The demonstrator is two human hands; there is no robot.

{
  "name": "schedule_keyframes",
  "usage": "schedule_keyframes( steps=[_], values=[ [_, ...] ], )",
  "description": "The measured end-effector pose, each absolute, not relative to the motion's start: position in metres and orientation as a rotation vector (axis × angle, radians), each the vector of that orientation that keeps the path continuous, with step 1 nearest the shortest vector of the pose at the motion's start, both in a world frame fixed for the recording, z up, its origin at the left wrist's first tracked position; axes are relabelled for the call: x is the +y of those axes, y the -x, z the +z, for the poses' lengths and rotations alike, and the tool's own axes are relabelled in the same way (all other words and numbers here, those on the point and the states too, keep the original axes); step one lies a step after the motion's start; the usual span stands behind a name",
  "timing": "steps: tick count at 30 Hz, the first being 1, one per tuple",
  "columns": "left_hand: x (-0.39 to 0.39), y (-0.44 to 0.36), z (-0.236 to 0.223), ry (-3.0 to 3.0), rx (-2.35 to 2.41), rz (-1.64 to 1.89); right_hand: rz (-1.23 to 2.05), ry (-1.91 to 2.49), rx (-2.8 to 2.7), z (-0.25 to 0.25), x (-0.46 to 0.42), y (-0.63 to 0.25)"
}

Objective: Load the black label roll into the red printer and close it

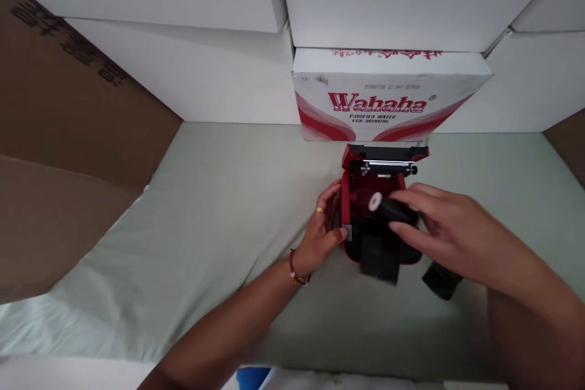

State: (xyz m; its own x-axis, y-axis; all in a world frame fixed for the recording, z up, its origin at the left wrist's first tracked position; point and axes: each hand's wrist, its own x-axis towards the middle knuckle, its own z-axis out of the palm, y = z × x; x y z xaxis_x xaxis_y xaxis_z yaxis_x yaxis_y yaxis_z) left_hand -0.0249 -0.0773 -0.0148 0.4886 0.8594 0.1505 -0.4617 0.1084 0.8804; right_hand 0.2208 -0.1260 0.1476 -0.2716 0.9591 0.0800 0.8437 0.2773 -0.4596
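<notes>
A small red and black printer [346, 201] sits on the cloth with its lid [388, 152] raised and a roller showing beneath. My left hand [320, 234] grips its left side, the thumb against a grey tab at the front corner. Between the thumb and fingers of my right hand [450, 228] is a black roll [397, 209] with a white core, tilted over the red compartment and slightly blurred. A dark flat strip [380, 259] hangs below the roll past the printer's front edge; I cannot tell whether it joins the roll.
A crumpled black piece [441, 280] lies right of the printer, under my right wrist. Behind stands a white and red Wahaha water carton [384, 103] against white boxes [183, 67]. Brown cardboard [77, 164] borders the left side. Pale green cloth [228, 195] covers the surface.
</notes>
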Motion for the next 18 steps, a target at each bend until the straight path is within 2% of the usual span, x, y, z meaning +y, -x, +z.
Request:
schedule_keyframes(
  steps=[5,8,10,13,18],
  values=[
    [-0.076,0.027,-0.018,-1.067,0.437,1.000,0.642,1.699,-1.882,0.141,-0.190,-0.296],
    [-0.076,0.029,-0.016,-1.086,0.446,0.988,0.829,1.726,-1.888,0.111,-0.203,-0.295],
    [-0.076,0.030,-0.014,-1.100,0.453,0.984,0.843,1.691,-1.953,0.093,-0.205,-0.281],
    [-0.075,0.029,-0.013,-1.095,0.446,0.987,0.676,1.697,-1.964,0.082,-0.211,-0.274],
    [-0.075,0.026,-0.012,-1.041,0.423,0.999,0.129,2.080,-1.702,0.068,-0.232,-0.318]
  ],
)
